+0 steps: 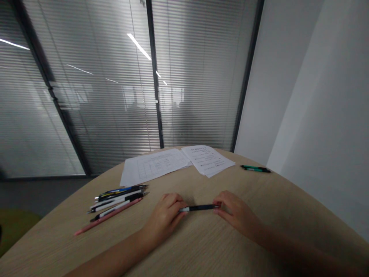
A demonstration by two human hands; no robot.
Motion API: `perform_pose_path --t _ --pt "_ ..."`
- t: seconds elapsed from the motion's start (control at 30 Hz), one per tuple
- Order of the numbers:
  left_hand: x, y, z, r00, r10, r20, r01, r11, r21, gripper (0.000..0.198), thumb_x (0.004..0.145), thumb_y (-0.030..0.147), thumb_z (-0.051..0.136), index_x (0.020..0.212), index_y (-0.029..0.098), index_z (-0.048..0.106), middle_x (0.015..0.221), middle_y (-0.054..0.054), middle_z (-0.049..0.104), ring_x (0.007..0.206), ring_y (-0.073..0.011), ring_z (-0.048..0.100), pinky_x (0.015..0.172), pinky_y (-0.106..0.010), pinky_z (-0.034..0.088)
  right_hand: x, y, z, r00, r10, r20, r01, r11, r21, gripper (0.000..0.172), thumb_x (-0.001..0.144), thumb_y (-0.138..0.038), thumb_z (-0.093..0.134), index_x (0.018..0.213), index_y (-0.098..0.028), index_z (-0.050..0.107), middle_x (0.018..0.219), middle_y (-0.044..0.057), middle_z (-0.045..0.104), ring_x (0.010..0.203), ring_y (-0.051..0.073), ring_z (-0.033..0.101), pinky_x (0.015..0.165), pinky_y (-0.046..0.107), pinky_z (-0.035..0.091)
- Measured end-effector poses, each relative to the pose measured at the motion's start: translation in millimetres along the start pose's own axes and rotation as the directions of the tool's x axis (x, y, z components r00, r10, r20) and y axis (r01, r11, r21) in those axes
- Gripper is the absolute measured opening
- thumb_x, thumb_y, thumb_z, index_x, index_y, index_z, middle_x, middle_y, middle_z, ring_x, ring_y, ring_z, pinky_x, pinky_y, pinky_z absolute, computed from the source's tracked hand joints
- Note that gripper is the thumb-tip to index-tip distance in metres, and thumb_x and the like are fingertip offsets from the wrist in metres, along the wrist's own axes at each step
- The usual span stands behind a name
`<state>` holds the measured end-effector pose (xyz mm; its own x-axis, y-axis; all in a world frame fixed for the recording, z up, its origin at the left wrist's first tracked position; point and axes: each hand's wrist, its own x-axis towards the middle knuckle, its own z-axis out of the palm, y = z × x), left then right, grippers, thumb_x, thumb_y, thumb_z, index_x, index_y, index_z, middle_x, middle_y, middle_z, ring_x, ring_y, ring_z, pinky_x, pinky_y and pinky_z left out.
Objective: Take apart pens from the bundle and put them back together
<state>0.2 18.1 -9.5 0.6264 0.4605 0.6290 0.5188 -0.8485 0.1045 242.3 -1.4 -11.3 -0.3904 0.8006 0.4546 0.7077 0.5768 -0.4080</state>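
A dark pen (199,207) with a white end lies level just above the wooden table (201,246), held at both ends. My left hand (167,213) pinches its white left end with curled fingers. My right hand (235,211) pinches the dark right end. Both forearms reach in from the bottom edge.
Several pens and a pink pencil (118,200) lie in a row at the left. Two printed paper sheets (173,161) rest at the far side of the table. A green pen (255,168) lies at the right, near the white wall. Glass walls with blinds stand behind.
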Motion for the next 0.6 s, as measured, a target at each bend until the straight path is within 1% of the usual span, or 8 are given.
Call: perform_pose_path --t 0.2,0.3,0.37,0.4,0.43,0.5,0.57,0.6 --pt "0.1 -1.2 -0.5 0.999 0.042 -0.026 -0.042 0.999 0.014 0.015 0.084 0.019 0.044 0.089 0.016 0.058 0.079 -0.006 0.057 0.073 -0.0165 0.052 0.065 -0.027 0.041 0.8 6.7 2.3 0.997 -0.075 0.015 0.075 0.997 0.007 0.003 0.078 -0.014 0.054 0.077 -0.016 0.054 0.074 0.003 0.057 0.072 0.015 0.053 0.065 0.026 0.041" --pt "-0.6 -1.9 0.0 0.998 0.062 -0.025 -0.061 0.998 0.015 0.014 0.083 0.02 0.046 0.09 0.017 0.058 0.079 -0.006 0.057 0.073 -0.0168 0.052 0.065 -0.028 0.04 0.3 8.0 4.3 0.994 -0.104 0.041 0.103 0.994 0.019 0.015 0.084 -0.017 0.044 0.072 -0.017 0.053 0.07 0.003 0.056 0.069 0.015 0.052 0.062 0.026 0.041" --pt "-0.8 -2.0 0.2 0.996 0.079 -0.027 -0.079 0.997 0.018 0.013 0.083 0.02 0.047 0.09 0.017 0.058 0.078 -0.006 0.058 0.073 -0.0168 0.053 0.065 -0.028 0.04 -1.1 8.5 6.3 0.995 -0.093 0.048 0.092 0.996 0.02 0.024 0.087 -0.019 0.037 0.067 -0.017 0.052 0.068 0.003 0.055 0.066 0.015 0.05 0.06 0.026 0.04" --pt "-0.8 -2.1 0.2 0.996 0.084 -0.033 -0.084 0.996 0.021 0.013 0.083 0.02 0.047 0.089 0.017 0.058 0.078 -0.006 0.058 0.072 -0.0168 0.053 0.065 -0.028 0.04 -2.1 9.0 7.4 0.996 -0.083 0.043 0.082 0.996 0.02 0.026 0.087 -0.019 0.035 0.068 -0.017 0.052 0.068 0.003 0.056 0.066 0.015 0.05 0.061 0.027 0.041" --pt "-0.8 -2.2 0.1 0.996 0.085 -0.038 -0.084 0.996 0.024 0.013 0.083 0.019 0.048 0.089 0.017 0.058 0.077 -0.006 0.058 0.072 -0.0168 0.053 0.065 -0.028 0.04 -3.2 9.6 8.4 0.996 -0.077 0.036 0.076 0.997 0.021 0.023 0.087 -0.02 0.036 0.072 -0.018 0.053 0.071 0.003 0.057 0.069 0.015 0.051 0.063 0.028 0.041" --pt "-0.5 -2.2 -0.3 0.995 0.082 -0.048 -0.081 0.996 0.024 0.012 0.082 0.019 0.048 0.088 0.017 0.058 0.077 -0.006 0.058 0.071 -0.0166 0.053 0.064 -0.028 0.04 -5.2 11.1 10.0 0.997 -0.076 0.007 0.075 0.997 0.022 0.01 0.083 -0.022 0.044 0.086 -0.018 0.054 0.081 0.004 0.059 0.078 0.017 0.052 0.072 0.031 0.041" --pt "-0.1 -1.8 -0.9 0.995 0.08 -0.053 -0.079 0.997 0.024 0.012 0.082 0.018 0.048 0.088 0.016 0.058 0.077 -0.006 0.058 0.071 -0.0167 0.053 0.064 -0.028 0.04 -6.6 12.8 11.3 0.997 -0.067 -0.033 0.068 0.998 0.014 0.02 0.077 -0.023 0.055 0.096 -0.018 0.051 0.089 0.005 0.059 0.087 0.019 0.052 0.078 0.034 0.039" --pt "0.2 -1.5 -1.2 0.995 0.08 -0.051 -0.079 0.997 0.024 0.012 0.082 0.018 0.048 0.088 0.016 0.058 0.077 -0.006 0.058 0.071 -0.0168 0.053 0.064 -0.028 0.04 -6.9 13.5 11.9 0.997 -0.064 -0.051 0.064 0.998 0.007 0.023 0.074 -0.023 0.058 0.096 -0.018 0.051 0.09 0.005 0.059 0.088 0.02 0.052 0.08 0.035 0.039"
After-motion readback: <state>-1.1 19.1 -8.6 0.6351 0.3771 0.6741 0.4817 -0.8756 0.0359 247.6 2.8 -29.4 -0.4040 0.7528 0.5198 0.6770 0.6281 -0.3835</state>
